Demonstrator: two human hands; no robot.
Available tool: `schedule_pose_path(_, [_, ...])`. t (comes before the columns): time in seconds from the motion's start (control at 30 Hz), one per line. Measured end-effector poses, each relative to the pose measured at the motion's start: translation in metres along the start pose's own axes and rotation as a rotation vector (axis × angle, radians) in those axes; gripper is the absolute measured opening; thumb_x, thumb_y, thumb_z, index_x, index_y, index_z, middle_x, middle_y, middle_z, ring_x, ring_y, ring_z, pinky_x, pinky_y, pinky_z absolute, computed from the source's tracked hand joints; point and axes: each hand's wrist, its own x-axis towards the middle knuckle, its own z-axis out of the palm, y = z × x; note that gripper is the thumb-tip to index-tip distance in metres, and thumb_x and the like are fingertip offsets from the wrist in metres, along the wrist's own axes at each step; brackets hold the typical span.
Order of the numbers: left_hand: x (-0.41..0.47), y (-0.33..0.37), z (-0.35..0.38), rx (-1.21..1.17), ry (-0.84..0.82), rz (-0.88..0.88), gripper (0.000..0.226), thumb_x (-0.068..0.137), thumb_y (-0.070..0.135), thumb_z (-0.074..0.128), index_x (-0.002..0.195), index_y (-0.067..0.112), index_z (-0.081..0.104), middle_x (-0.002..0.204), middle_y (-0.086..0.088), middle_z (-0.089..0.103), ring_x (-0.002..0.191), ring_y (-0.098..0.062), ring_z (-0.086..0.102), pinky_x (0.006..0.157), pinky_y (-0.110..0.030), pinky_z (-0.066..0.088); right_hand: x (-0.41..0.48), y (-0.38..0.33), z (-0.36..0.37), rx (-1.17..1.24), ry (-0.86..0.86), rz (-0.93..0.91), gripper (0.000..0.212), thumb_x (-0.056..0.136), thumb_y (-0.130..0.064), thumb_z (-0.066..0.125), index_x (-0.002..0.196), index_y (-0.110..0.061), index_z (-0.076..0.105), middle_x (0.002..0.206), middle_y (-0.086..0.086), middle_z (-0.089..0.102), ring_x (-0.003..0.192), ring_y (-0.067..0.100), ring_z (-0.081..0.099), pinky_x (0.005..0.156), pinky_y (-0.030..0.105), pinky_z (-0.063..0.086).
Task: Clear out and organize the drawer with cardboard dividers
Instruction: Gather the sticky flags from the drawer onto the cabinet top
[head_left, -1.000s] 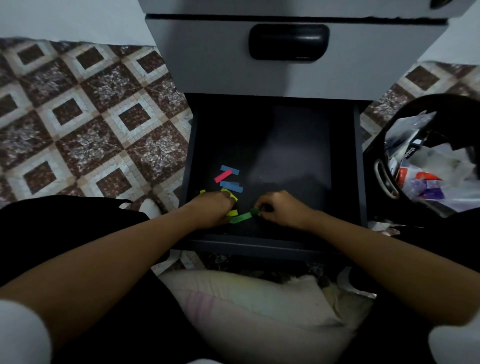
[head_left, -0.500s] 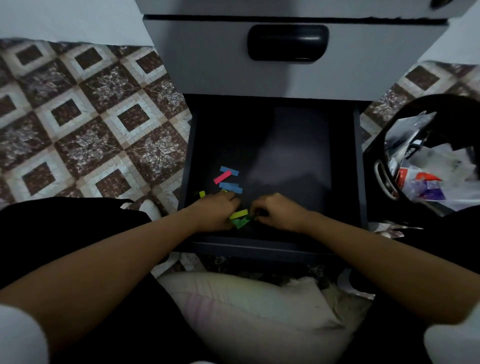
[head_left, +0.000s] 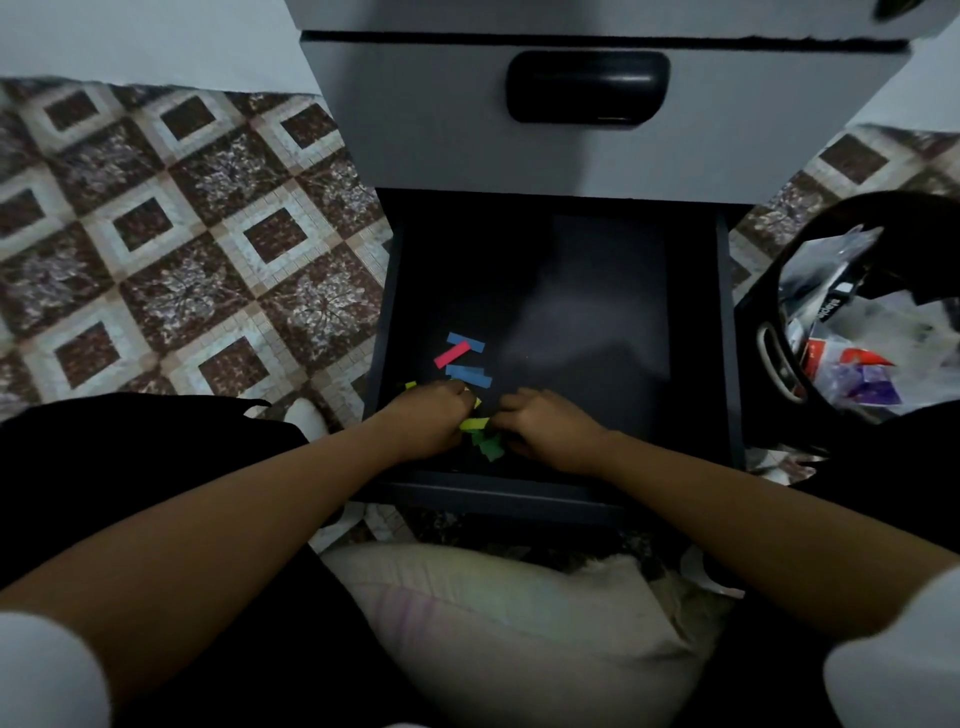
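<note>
**Loose strips at risk of being scattered in the open drawer**

The drawer (head_left: 728, 364) is pulled out, and coloured paper strips are gathered near its front left corner. The left hand (head_left: 427, 415) is curled over some of them. The right hand (head_left: 551, 427) is curled beside a yellow strip (head_left: 475, 423) and a green strip (head_left: 489, 448). Whether anything is pinched cannot be told.

If the light strips are lifted in a loose bunch, some could be flicked away or dropped over the front rim. 2 blue strips (head_left: 466, 343) and 1 red strip (head_left: 451, 356) beyond the knuckles could be missed.

No cardboard dividers are seen. The back is overhung by the upper drawer (head_left: 415, 130). A cushion (head_left: 519, 629) lies below the front, and a black basket (head_left: 756, 317) of packets stands beside the right wall.
</note>
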Motion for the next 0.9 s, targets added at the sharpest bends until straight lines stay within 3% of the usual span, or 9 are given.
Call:
schedule_pose_path(0.2, [-0.001, -0.001, -0.001, -0.014, 0.000, 0.001, 0.036, 0.087, 0.023, 0.057, 0.119, 0.007, 0.049, 0.123, -0.011, 0.049, 0.113, -0.025, 0.048, 0.085, -0.035, 0.045, -0.006, 0.007, -0.002, -0.082, -0.027, 0.009, 0.045, 0.091, -0.034, 0.053, 0.131, -0.015, 0.047, 0.128, 0.008, 0.045, 0.118, 0.025, 0.042, 0.095, 0.036, 0.034])
schedule_pose_path(0.3, [-0.002, 0.002, -0.001, 0.085, 0.006, 0.034, 0.040, 0.091, 0.026, 0.052, 0.126, 0.008, 0.045, 0.127, -0.011, 0.046, 0.116, -0.027, 0.046, 0.086, -0.037, 0.044, -0.008, 0.007, -0.003, -0.090, -0.008, -0.021, 0.042, 0.090, -0.030, 0.055, 0.127, -0.010, 0.052, 0.126, 0.012, 0.048, 0.115, 0.029, 0.044, 0.092, 0.036, 0.035])
schedule_pose_path(0.9, [0.002, 0.008, -0.003, 0.116, 0.038, 0.006, 0.030, 0.089, 0.024, 0.051, 0.113, 0.006, 0.050, 0.120, -0.011, 0.053, 0.109, -0.025, 0.051, 0.083, -0.032, 0.040, -0.009, -0.002, -0.001, -0.040, -0.038, 0.014, 0.024, 0.095, -0.020, 0.044, 0.118, -0.012, 0.049, 0.119, 0.009, 0.055, 0.109, 0.025, 0.049, 0.085, 0.032, 0.035])
